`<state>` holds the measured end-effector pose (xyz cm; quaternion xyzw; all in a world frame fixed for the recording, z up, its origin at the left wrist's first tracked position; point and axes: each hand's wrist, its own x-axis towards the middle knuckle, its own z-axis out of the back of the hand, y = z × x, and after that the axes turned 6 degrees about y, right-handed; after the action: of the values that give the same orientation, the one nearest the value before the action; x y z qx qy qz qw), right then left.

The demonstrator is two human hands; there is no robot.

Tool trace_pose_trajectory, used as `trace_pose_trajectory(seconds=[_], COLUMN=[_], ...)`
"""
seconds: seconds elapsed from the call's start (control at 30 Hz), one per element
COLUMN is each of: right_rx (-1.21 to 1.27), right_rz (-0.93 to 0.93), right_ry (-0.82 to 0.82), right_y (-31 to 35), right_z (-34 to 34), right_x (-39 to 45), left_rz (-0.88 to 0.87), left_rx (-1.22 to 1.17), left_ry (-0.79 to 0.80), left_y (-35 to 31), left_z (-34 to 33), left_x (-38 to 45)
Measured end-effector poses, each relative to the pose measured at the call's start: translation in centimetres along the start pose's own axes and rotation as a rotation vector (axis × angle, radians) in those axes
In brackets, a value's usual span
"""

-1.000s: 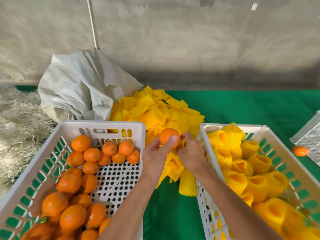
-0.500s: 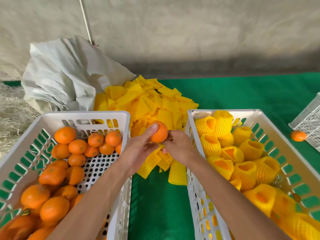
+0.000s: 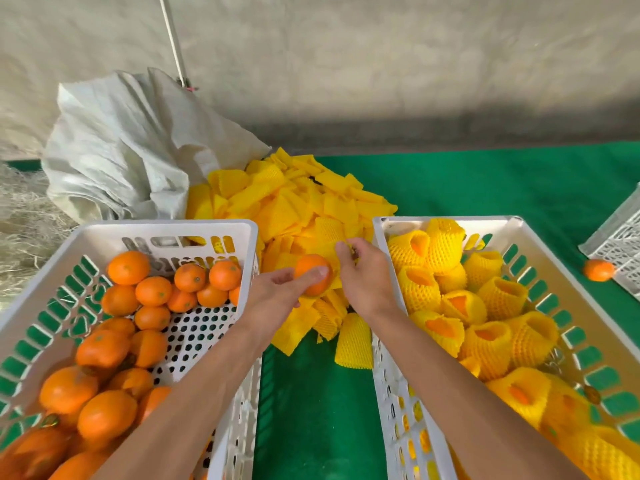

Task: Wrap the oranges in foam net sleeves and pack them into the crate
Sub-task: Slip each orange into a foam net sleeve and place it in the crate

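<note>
My left hand (image 3: 277, 289) grips a bare orange (image 3: 311, 270) between thumb and fingers, just above the near edge of a heap of yellow foam net sleeves (image 3: 294, 206). Right beside it, my right hand (image 3: 363, 275) pinches a flat yellow sleeve (image 3: 334, 258) against the orange. A white crate (image 3: 79, 237) on the left holds several unwrapped oranges (image 3: 152, 291). The white crate (image 3: 519, 230) on the right holds several oranges wrapped in yellow sleeves (image 3: 485, 306).
A crumpled white sack (image 3: 131, 147) lies behind the left crate, with straw (image 3: 20, 230) at the far left. On the green table cover (image 3: 485, 181) a loose orange (image 3: 598, 270) sits against another white crate (image 3: 620, 244) at the right edge. One sleeve (image 3: 355, 341) lies between the crates.
The orange in my left hand has come down a little toward the sleeve heap. My right hand has lifted a sleeve up against the orange. The view has shifted slightly.
</note>
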<state>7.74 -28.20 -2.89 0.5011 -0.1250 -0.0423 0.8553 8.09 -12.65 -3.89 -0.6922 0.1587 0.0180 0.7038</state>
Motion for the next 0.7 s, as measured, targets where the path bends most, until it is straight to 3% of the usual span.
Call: trace_pose_trajectory(seconds=[0.1,0.2,0.3,0.47,0.6,0.7], right_rx=[-0.211,-0.299,-0.278,-0.309,-0.36,-0.408], right_rz=[0.364,0.49,0.461,0.29,0.21,0.211], right_ry=[0.091,0.15,0.178,0.181,0.307,0.288], right_y=[1.0,1.3,1.3,0.9,0.0,0.0], right_z=[-0.2,-0.1,0.1,0.0,0.0,0.1], right_x=[-1.2,-1.4,-1.6,-1.5,-1.4,-1.0], left_rz=[0.008,0.068,0.086,0.078,0.082,0.117], left_rx=[0.11,0.187,0.205,-0.321,-0.39,-0.342], left_ry=[-0.05,-0.094,-0.156,-0.045,0.119,0.214], left_y=[0.6,0.9,1.3,0.7,-0.5,-0.8], left_z=[0.1,0.4,0.2,-0.4,-0.1,0.0], left_x=[0.3,0.6,1.0,0.7,0.1,-0.6])
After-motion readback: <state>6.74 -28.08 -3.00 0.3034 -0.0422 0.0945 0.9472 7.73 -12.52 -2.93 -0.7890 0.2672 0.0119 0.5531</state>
